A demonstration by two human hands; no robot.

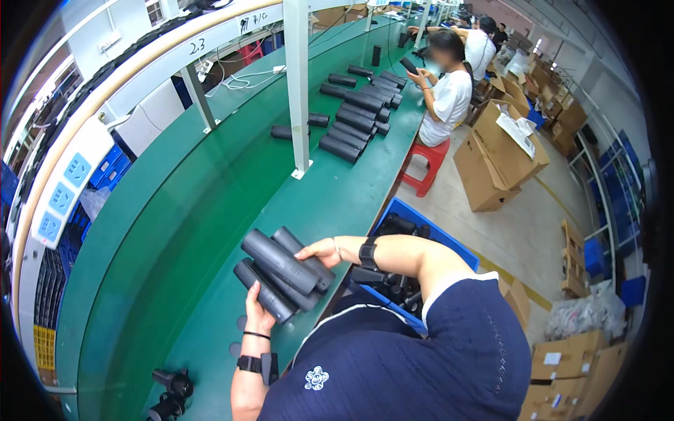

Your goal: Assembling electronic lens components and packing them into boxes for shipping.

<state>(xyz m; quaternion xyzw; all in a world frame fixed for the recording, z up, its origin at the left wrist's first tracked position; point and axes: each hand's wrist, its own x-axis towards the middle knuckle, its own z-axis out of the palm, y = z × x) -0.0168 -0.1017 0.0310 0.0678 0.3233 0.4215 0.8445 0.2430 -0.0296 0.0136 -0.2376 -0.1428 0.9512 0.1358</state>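
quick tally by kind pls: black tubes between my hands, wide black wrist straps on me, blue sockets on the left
Black tubes between left hand and right hand: 4 visible
Wide black wrist straps: 2
Blue sockets: 3
Total: 9

I'm holding four matte black cylinders [279, 261] bunched side by side, long axes roughly parallel, one riding on top with faint pale marks near its closer end, far ends angled left, whole bundle on my side of the white post [298, 91].
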